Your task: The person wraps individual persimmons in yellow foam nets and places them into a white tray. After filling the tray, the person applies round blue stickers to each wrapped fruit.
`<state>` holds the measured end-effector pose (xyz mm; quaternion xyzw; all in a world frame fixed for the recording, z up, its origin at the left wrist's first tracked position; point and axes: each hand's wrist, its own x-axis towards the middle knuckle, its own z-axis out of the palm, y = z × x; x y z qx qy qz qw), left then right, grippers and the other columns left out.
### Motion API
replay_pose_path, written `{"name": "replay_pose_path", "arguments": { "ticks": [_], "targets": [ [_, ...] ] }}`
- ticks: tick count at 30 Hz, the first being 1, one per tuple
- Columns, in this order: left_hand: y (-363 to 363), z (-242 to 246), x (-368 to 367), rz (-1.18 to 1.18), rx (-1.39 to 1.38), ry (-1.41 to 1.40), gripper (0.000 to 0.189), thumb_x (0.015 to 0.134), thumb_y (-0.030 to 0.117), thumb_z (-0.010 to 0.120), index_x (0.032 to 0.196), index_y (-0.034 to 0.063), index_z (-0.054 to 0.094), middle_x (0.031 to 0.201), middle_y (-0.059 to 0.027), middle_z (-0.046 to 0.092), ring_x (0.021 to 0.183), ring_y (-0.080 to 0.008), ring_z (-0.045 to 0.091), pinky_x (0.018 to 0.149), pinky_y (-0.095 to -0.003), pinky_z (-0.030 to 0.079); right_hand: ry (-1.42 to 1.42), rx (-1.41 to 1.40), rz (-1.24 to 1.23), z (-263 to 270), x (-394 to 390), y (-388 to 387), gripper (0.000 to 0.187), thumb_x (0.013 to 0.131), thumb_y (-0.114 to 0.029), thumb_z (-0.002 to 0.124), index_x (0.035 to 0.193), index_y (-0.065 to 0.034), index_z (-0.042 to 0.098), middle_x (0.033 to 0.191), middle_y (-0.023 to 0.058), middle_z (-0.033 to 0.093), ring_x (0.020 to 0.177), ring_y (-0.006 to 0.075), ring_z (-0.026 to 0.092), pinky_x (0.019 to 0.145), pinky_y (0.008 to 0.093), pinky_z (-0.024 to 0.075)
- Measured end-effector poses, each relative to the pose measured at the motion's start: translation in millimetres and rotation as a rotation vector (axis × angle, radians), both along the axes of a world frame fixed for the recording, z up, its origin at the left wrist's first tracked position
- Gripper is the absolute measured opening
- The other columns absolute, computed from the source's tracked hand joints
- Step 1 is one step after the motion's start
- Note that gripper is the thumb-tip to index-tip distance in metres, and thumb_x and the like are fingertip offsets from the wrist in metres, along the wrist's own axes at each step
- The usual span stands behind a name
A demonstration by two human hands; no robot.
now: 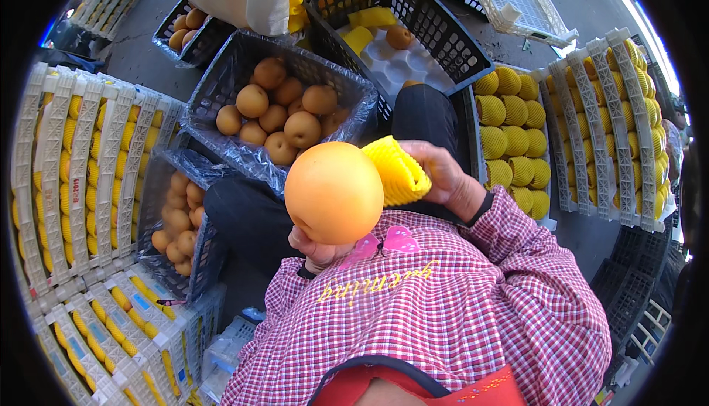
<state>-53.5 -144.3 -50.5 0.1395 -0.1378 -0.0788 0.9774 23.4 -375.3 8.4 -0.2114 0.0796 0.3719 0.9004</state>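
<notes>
My left hand (pixel 318 251) holds a large round Asian pear (pixel 335 190) from below, in front of my chest. The pear hides most of its fingers. Just to the right, a yellow foam net sleeve (pixel 396 173) is pinched in my right hand (pixel 440 173); its near end looks folded flat. The sleeve's left end meets the pear's edge in the picture, and I cannot tell whether they touch. Beyond the pear, a black plastic crate (pixel 213 79) lined with clear film contains several bare pears (pixel 277 107).
At my left stands a second crate of pears (pixel 177 217) beside stacked white plastic crates (pixel 83 179). Ahead, a black crate (pixel 443 35) holds a pear and a white moulded tray (pixel 393 62). Sleeved fruit (pixel 509 134) fills a crate at right, near more stacked white crates (pixel 604 134).
</notes>
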Motion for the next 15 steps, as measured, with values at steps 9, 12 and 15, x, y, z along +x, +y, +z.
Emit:
{"name": "replay_pose_path", "arguments": {
  "ticks": [9,12,15],
  "targets": [
    [-12,95,21,0.064,0.613,0.430,0.092,0.072,0.029,0.079,0.148,0.0054,0.032,0.133,-0.0125,0.051,0.122,-0.0252,0.055,0.106,-0.0406,0.047,-1.386,-1.296,-0.320,77,31,29,0.023,0.087,-0.010,0.069,0.107,-0.0029,0.059,0.087,0.0184,0.066,0.069,0.0357,0.068,0.060,0.0364,0.0549],
    [-10,111,24,0.142,0.651,0.355,0.091,0.072,0.023,0.079,0.147,0.0083,0.032,0.132,-0.0108,0.050,0.121,-0.0244,0.056,0.106,-0.0404,0.047,-1.625,-1.328,-0.637,84,17,40,0.028,0.081,-0.006,0.072,0.104,-0.0015,0.057,0.078,0.0124,0.062,0.066,0.0298,0.068,0.057,0.0352,0.0539],
    [-20,117,24,0.287,0.802,0.333,0.090,0.070,0.014,0.079,0.146,0.0121,0.030,0.132,-0.0100,0.050,0.121,-0.0237,0.056,0.105,-0.0403,0.047,-1.726,-1.274,-0.734,82,4,46,0.024,0.080,-0.006,0.071,0.101,-0.0027,0.059,0.075,0.0083,0.060,0.064,0.0234,0.067,0.056,0.0318,0.0544]
  ]
}}
